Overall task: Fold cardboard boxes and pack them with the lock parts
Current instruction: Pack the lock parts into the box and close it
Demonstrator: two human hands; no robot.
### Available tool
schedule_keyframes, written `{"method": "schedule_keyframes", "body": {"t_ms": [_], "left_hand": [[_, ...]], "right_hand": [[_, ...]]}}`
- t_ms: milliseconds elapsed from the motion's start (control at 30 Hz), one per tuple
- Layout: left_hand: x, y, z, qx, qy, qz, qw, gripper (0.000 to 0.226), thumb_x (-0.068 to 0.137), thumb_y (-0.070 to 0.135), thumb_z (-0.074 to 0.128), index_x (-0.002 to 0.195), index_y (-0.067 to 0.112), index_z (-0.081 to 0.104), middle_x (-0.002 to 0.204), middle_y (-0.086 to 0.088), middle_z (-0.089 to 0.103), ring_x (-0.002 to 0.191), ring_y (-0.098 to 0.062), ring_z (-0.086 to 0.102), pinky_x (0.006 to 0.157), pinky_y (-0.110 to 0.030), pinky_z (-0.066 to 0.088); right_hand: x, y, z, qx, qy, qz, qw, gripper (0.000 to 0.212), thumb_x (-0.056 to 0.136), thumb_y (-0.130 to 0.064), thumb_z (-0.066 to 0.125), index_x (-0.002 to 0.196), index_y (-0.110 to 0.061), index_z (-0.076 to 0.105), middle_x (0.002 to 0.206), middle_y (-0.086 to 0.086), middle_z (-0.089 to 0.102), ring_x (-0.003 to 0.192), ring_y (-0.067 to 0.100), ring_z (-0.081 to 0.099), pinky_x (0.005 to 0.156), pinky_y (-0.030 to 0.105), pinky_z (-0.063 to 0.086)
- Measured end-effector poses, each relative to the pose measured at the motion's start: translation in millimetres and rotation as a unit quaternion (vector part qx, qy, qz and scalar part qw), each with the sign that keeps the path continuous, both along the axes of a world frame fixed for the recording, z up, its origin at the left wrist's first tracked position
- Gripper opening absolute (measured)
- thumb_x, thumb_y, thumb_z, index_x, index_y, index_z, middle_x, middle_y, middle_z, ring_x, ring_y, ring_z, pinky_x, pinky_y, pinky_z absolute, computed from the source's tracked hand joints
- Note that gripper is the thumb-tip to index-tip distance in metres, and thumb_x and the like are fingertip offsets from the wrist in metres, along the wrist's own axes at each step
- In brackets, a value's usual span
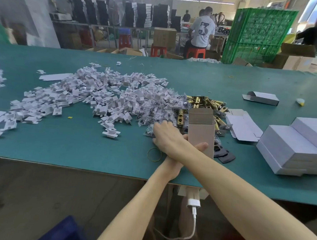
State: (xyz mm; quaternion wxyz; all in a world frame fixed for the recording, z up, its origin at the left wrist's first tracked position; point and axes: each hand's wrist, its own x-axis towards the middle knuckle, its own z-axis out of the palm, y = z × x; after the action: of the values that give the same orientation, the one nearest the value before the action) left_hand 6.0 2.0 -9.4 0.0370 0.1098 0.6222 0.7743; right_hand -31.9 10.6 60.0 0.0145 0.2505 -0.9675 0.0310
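Head view: an upright brown cardboard box (201, 130) is being held on the green table (80, 145) by the left hand (171, 165), thumb curled across its front, beside brass lock parts (200, 100), while bagged parts (154, 108) are being touched by the crossed-over right hand (165, 135), its fingertips being hidden.

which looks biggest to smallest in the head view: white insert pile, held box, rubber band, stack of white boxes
1. white insert pile
2. stack of white boxes
3. held box
4. rubber band
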Motion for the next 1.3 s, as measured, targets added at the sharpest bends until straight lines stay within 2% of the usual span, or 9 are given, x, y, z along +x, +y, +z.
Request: {"method": "schedule_keyframes", "body": {"t_ms": [300, 533, 633, 767, 900, 1033, 1133, 1200, 1300], "left_hand": [[3.1, 2.2, 3.2, -0.015, -0.020, -0.009, 1.000, 0.046, 0.093, 0.003, 0.075, 0.134, -0.006, 0.055, 0.118, -0.015, 0.070, 0.100, -0.017, 0.066, 0.088, -0.032, 0.056], [3.8, 1.0, 2.5, -0.043, -0.016, -0.003, 0.999, 0.047, 0.093, 0.005, 0.075, 0.135, -0.005, 0.054, 0.129, -0.025, 0.067, 0.109, -0.025, 0.066, 0.095, -0.043, 0.056], [2.2, -0.6, -2.0, -0.068, -0.028, 0.004, 0.997, 0.047, 0.095, 0.009, 0.074, 0.137, 0.001, 0.055, 0.131, -0.023, 0.065, 0.118, -0.033, 0.064, 0.104, -0.050, 0.053], [2.1, 1.5, 1.2, -0.111, -0.022, 0.021, 0.993, 0.057, 0.095, 0.025, 0.077, 0.143, 0.010, 0.051, 0.135, -0.021, 0.061, 0.128, -0.038, 0.055, 0.113, -0.055, 0.045], [-4.1, -5.9, -13.0, -0.175, -0.006, 0.047, 0.983, 0.046, 0.106, 0.010, 0.057, 0.149, 0.004, 0.041, 0.147, -0.026, 0.050, 0.102, -0.016, 0.061, 0.088, -0.017, 0.054], [-4.9, 2.5, -1.1, -0.130, -0.022, 0.051, 0.990, 0.028, 0.106, 0.010, 0.053, 0.124, 0.031, 0.050, 0.122, 0.001, 0.062, 0.107, -0.012, 0.057, 0.090, -0.023, 0.050], [-2.6, 6.5, 6.9, -0.074, -0.028, 0.047, 0.996, 0.014, 0.094, 0.011, 0.074, 0.104, 0.018, 0.067, 0.084, 0.016, 0.071, 0.079, -0.001, 0.061, 0.068, -0.014, 0.047], [-2.5, 6.3, 8.4, -0.040, -0.035, 0.041, 0.998, 0.031, 0.090, 0.016, 0.081, 0.117, 0.008, 0.068, 0.100, 0.003, 0.079, 0.093, -0.012, 0.073, 0.077, -0.022, 0.056], [-2.6, 7.5, 9.8, -0.017, -0.039, 0.040, 0.998, 0.044, 0.086, 0.021, 0.083, 0.126, 0.010, 0.067, 0.115, -0.007, 0.077, 0.108, -0.024, 0.073, 0.086, -0.031, 0.060]], "right_hand": [[8.0, 12.3, 5.4, -0.028, 0.007, 0.015, 0.999, 0.019, 0.093, 0.006, 0.061, 0.101, -0.006, 0.049, 0.112, 0.016, 0.049, 0.103, 0.033, 0.049, 0.070, 0.040, 0.040], [14.5, 14.4, 3.2, -0.105, 0.025, 0.031, 0.994, 0.038, 0.082, 0.021, 0.058, 0.091, -0.009, 0.036, 0.107, 0.011, 0.034, 0.067, 0.025, 0.055, 0.060, 0.044, 0.052], [11.7, 15.4, 4.8, -0.183, -0.005, 0.026, 0.983, 0.015, 0.091, 0.000, 0.070, 0.088, 0.001, 0.055, 0.107, 0.008, 0.038, 0.076, 0.024, 0.060, 0.073, 0.042, 0.054], [11.1, 22.1, 11.0, -0.300, -0.067, 0.009, 0.952, 0.026, 0.088, -0.025, 0.078, 0.093, 0.000, 0.074, 0.110, 0.007, 0.048, 0.100, 0.023, 0.054, 0.092, 0.033, 0.046], [22.5, 36.8, 23.2, -0.336, -0.085, 0.022, 0.938, 0.046, 0.082, -0.027, 0.085, 0.119, -0.005, 0.068, 0.122, 0.007, 0.042, 0.103, 0.019, 0.054, 0.098, 0.027, 0.048], [32.9, 56.5, 40.9, -0.397, -0.069, 0.030, 0.915, 0.032, 0.083, -0.030, 0.081, 0.106, -0.010, 0.073, 0.112, 0.005, 0.051, 0.084, 0.017, 0.067, 0.079, 0.021, 0.057], [33.8, 76.8, 58.3, -0.449, -0.041, 0.028, 0.892, 0.016, 0.089, -0.034, 0.073, 0.086, -0.018, 0.073, 0.075, 0.001, 0.069, 0.051, 0.011, 0.066, 0.054, 0.018, 0.055], [28.2, 92.2, 68.8, -0.461, -0.004, 0.014, 0.887, 0.017, 0.091, -0.032, 0.071, 0.079, -0.020, 0.072, 0.054, -0.005, 0.067, 0.040, 0.006, 0.060, 0.045, 0.017, 0.048], [14.8, 112.7, 78.8, -0.444, 0.057, -0.014, 0.894, 0.011, 0.095, -0.019, 0.070, 0.085, -0.014, 0.068, 0.063, -0.002, 0.069, 0.039, 0.005, 0.057, 0.044, 0.017, 0.045]]}}
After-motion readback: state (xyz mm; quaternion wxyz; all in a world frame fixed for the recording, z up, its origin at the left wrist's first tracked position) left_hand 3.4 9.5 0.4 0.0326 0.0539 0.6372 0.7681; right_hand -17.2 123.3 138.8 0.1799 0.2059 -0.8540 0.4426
